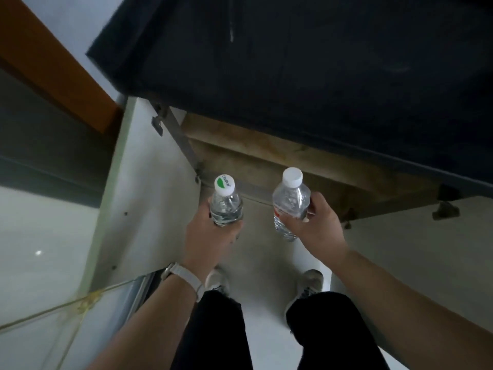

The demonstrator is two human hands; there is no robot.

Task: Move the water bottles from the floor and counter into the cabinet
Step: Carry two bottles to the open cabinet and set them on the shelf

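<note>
I look straight down. My left hand (210, 236) grips a clear water bottle with a green-and-white cap (226, 202), held upright. My right hand (314, 225) grips a second clear water bottle with a plain white cap and red label (290, 198), tilted slightly left. Both bottles hang in front of the open cabinet (266, 153) under the dark counter (293, 62). Its brownish inner shelf shows just beyond the bottle caps. The cabinet's depths are hidden by the counter edge.
The cabinet's white left door (138, 188) stands open beside my left hand, and the right door (416, 249) is open on the other side. My two shoes (218, 281) stand on the pale floor. An orange-brown panel (53, 62) runs at upper left.
</note>
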